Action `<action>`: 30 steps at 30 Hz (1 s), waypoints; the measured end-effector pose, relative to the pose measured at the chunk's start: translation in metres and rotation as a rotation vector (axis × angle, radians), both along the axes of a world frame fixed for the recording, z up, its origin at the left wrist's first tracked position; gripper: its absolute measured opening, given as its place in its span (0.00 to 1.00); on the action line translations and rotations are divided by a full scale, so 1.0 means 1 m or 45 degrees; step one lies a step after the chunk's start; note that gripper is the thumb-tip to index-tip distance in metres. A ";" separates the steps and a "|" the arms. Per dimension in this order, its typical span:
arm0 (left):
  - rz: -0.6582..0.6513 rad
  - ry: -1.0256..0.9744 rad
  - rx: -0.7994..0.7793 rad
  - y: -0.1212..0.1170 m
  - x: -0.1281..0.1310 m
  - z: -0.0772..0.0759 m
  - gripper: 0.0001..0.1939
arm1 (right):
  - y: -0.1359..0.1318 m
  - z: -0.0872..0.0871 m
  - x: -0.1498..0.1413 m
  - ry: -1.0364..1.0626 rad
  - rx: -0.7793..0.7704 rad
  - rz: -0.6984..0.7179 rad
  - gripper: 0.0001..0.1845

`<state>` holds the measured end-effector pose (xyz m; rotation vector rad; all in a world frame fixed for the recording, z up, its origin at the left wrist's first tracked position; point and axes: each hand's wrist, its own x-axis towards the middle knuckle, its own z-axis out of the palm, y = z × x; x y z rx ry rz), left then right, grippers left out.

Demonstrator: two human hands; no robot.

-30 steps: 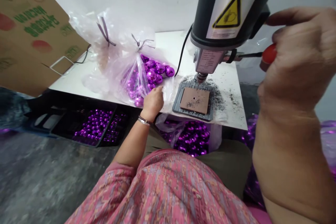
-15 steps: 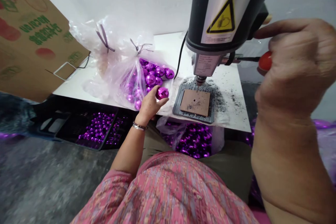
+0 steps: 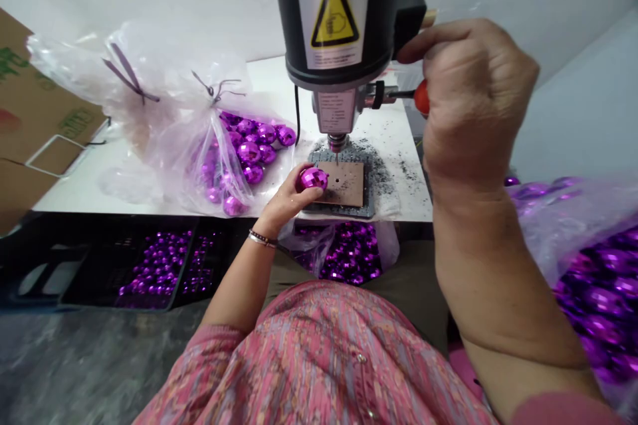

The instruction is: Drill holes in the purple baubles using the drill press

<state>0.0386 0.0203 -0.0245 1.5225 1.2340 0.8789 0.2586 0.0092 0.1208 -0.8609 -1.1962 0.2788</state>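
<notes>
My left hand [image 3: 283, 199] holds a faceted purple mirror ball [image 3: 313, 179] in its fingers, just left of the drill bit and above a brown drilling pad [image 3: 346, 184] with a small hole in it. The pad lies on a grey perforated plate [image 3: 339, 211]. My right hand [image 3: 473, 96] is closed around the red handle [image 3: 421, 97] of the lever on a bench drill [image 3: 331, 13]. The drill's chuck [image 3: 337, 142] hangs over the pad, and the bit's tip is close to the pad's surface.
A tied clear plastic bag [image 3: 219, 169] of purple balls sits on the white table [image 3: 269, 76], with dark drilling debris around the plate. A black crate [image 3: 149, 269] and a bag [image 3: 349, 254] below hold more balls, as does a bag [image 3: 603, 292] at right. Cardboard [image 3: 30, 99] stands at left.
My left hand has moved right, carrying the ball from beside the bag to the drill bit and pad. My view has turned, shifting the drill left in the picture.
</notes>
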 end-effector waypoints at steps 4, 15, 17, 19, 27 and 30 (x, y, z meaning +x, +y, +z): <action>-0.022 0.320 0.073 0.012 0.003 0.005 0.36 | 0.000 0.002 -0.001 -0.017 -0.057 -0.042 0.12; -0.166 0.614 0.109 0.029 0.020 0.014 0.28 | -0.003 0.002 0.003 -0.067 -0.065 0.044 0.12; -0.170 0.653 0.110 0.031 0.022 0.017 0.29 | -0.003 0.001 0.004 -0.085 -0.047 0.056 0.14; -0.156 0.683 0.125 0.032 0.025 0.019 0.30 | -0.004 0.000 0.004 -0.099 -0.034 0.057 0.16; -0.210 0.731 0.220 0.040 0.034 0.022 0.31 | -0.006 0.000 0.001 -0.085 -0.017 0.052 0.20; -0.225 0.769 0.244 0.044 0.036 0.019 0.32 | -0.007 0.001 0.002 -0.086 -0.048 0.063 0.19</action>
